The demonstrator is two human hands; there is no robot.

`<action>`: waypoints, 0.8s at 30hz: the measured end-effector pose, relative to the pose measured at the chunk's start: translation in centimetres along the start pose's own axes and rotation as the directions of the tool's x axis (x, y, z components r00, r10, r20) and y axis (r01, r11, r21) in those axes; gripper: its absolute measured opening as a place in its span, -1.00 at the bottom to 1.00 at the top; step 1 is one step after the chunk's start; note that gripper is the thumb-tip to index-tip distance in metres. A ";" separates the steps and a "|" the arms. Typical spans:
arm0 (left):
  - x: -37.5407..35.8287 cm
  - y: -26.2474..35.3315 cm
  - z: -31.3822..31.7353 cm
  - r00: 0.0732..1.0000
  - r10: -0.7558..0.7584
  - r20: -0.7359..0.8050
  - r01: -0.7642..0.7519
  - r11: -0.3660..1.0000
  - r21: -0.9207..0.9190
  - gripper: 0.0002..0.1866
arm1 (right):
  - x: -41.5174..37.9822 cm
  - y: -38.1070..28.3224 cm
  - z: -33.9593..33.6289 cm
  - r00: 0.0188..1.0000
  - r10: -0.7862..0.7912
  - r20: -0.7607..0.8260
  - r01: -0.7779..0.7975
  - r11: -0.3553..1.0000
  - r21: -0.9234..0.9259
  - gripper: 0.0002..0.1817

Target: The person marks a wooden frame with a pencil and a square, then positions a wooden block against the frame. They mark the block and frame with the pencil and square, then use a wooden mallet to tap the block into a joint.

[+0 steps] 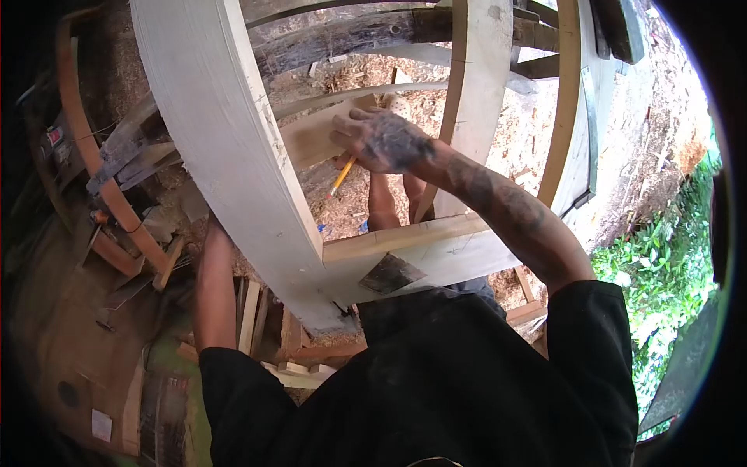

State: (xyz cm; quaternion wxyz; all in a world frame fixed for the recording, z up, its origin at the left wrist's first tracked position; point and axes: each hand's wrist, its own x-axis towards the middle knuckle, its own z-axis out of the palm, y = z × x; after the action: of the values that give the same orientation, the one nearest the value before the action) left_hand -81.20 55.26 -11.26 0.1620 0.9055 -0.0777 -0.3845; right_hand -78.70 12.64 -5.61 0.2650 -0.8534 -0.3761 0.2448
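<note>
A wide pale beam (226, 148) runs from the top left down to the lower middle, where it meets a crosspiece (436, 249). My right hand (383, 140) reaches over the crosspiece and rests on a short light board (315, 136) inside the frame. A yellow pencil (341, 177) sticks out from under that hand, pointing down. Its fingers are bent around the board's end. My left forearm goes up behind the wide beam, which hides the left hand. A dark square patch (393, 273) lies on the crosspiece.
Upright posts (476, 101) and a curved post (566, 109) stand to the right. Sawdust (342, 214) covers the ground below. Wood offcuts (249, 315) lie at the lower left, near a curved brown strip (117, 202). Green plants (661, 257) grow at the right.
</note>
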 end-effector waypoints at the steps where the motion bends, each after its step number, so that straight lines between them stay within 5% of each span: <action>1: 0.1 -0.2 0.0 1.000 -0.003 -0.002 0.003 1.000 0.002 -0.43 | 0.0 -0.1 0.1 1.000 -0.004 0.006 0.004 0.995 -0.103 -0.32; 4: 0.2 -0.2 -0.2 1.000 -0.018 -0.021 0.018 1.000 -0.009 -0.47 | 0.8 -2.5 -1.3 1.000 -0.013 0.008 0.015 0.922 -0.386 0.10; 7: 0.4 -0.4 -0.4 0.999 -0.025 -0.031 0.024 1.000 -0.017 -0.50 | 3.2 -2.9 0.5 0.998 -0.048 -0.029 0.032 0.911 -0.410 0.19; 17: -1.6 -1.4 -1.0 0.975 -0.070 -0.213 0.028 0.981 -0.192 -0.60 | 4.6 -0.8 -1.5 0.989 0.038 0.140 0.016 0.931 -0.365 0.07; 19: -4.1 -1.0 -2.0 0.890 -0.141 -0.433 -0.021 0.937 -0.349 -0.62 | 3.0 1.3 -2.1 0.998 -0.070 0.003 0.067 0.942 -0.329 0.00; 21: -8.0 1.1 -3.4 0.695 -0.283 -0.661 -0.095 0.875 -0.474 -0.64 | 2.1 1.9 -2.7 0.994 -0.097 -0.042 0.079 0.945 -0.319 -0.04; 22: -10.8 3.4 -4.5 0.585 -0.351 -0.732 -0.121 0.854 -0.506 -0.65 | 1.8 1.7 -3.4 0.997 -0.073 -0.021 0.062 0.942 -0.329 -0.06; 24: -16.2 11.5 -7.1 0.511 -0.440 -0.738 -0.027 0.850 -0.526 -0.73 | 1.8 1.7 -3.7 0.999 -0.045 -0.008 0.040 0.940 -0.339 -0.05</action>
State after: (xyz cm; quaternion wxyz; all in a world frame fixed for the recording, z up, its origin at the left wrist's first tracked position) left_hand -87.47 50.47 8.34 0.3457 0.9095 0.2188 0.0735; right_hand -74.40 12.05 -4.37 0.1227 -0.8799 -0.4287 0.1640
